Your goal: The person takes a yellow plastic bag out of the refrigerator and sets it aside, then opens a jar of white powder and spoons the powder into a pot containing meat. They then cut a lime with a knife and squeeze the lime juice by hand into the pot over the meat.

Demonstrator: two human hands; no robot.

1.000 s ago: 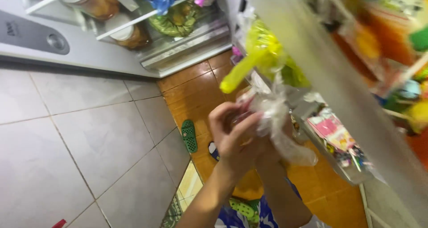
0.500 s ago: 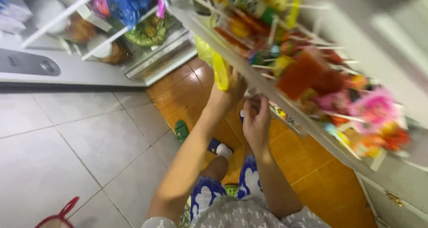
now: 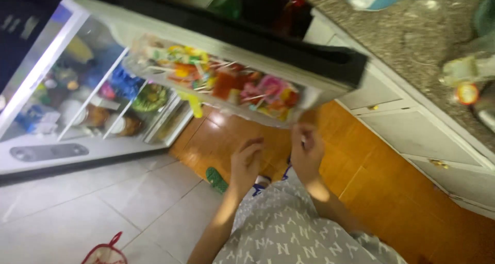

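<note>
My left hand [image 3: 246, 162] hangs below the open fridge door, fingers loosely curled and holding nothing. My right hand [image 3: 307, 151] is raised just under the right end of the door shelf [image 3: 154, 65], fingers apart, with nothing visible in it. The clear shelf is packed with colourful packets and sachets [image 3: 232, 83]. A yellow packet [image 3: 195, 105] dangles below its edge. My grey patterned shirt [image 3: 289, 233] fills the bottom of the view.
The lit fridge interior [image 3: 103, 104] with bowls and jars stands open at the left. A granite counter [image 3: 412, 32] over white drawers [image 3: 412, 135] runs along the right. A green slipper [image 3: 216, 179] lies on the orange floor, and a red-rimmed object [image 3: 105, 252] on the grey tiles.
A second ago both hands held a clear plastic bag, then reached up to the door shelf. Now they have dropped below it with nothing in them, and the view has swung right.
</note>
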